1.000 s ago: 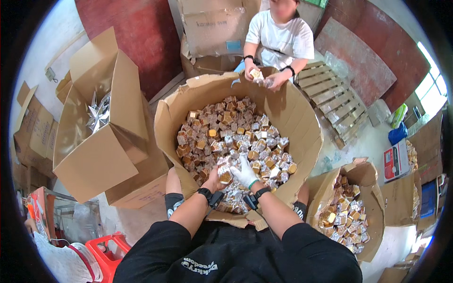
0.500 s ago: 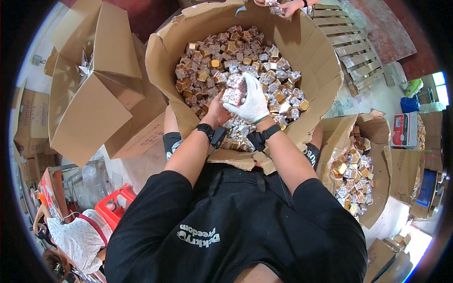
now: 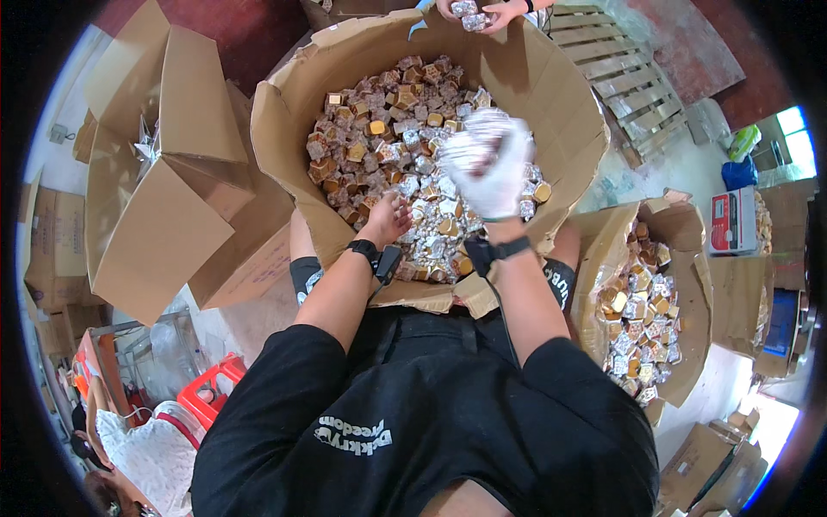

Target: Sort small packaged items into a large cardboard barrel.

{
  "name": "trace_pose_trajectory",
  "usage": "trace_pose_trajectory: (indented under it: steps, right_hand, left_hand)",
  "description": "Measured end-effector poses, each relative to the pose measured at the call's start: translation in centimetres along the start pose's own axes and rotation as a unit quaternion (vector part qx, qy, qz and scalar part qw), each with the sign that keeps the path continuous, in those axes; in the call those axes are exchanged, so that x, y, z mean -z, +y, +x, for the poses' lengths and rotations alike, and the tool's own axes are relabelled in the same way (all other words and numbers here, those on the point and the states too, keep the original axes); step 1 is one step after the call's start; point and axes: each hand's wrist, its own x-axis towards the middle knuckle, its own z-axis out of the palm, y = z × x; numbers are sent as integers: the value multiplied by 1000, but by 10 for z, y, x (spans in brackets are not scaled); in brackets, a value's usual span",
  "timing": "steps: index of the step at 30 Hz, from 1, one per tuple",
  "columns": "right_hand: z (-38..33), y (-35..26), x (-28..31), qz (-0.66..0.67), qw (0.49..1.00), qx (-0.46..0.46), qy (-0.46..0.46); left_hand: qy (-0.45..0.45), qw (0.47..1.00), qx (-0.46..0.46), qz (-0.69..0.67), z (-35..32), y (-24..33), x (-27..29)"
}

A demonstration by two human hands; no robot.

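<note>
A large cardboard bin (image 3: pixel 556 103) stands before me, heaped with small many-sided gold and silver pieces (image 3: pixel 379 129), many in clear bubbly wrap. My right hand (image 3: pixel 498 185), in a white knit glove, is raised over the right part of the heap, smeared by motion. Its fingers are closed round a wrapped reddish-white piece (image 3: pixel 482 138), whose exact kind I cannot make out. Bare and half curled, my left hand (image 3: pixel 389 220) hovers over the near left of the heap with fingers apart, and nothing shows in it.
Across the bin another person's hands (image 3: pixel 495 15) hold silvery wrapped pieces. Open cardboard boxes (image 3: pixel 164 207) stand at left, with a red plastic stool (image 3: pixel 207 396) below them. A smaller carton (image 3: pixel 693 319) of similar pieces is at right. A wooden pallet (image 3: pixel 616 73) lies beyond.
My hands have parted. The right carried the reddish-white wrapped piece up and to the right; the left let go of it and drew slightly back. The view has shifted a little.
</note>
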Motion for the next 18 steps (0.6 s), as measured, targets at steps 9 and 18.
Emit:
trace_pose_trajectory:
  steps: [9,18]
  right_hand:
    - [-8,-6,293,-613,666,-425,1]
    - [47,-40,237,-401,841,-340,-129]
  left_hand:
    - [44,830,-157,534,37,-13,19]
    - [-24,890,-74,450,13,-22,-28]
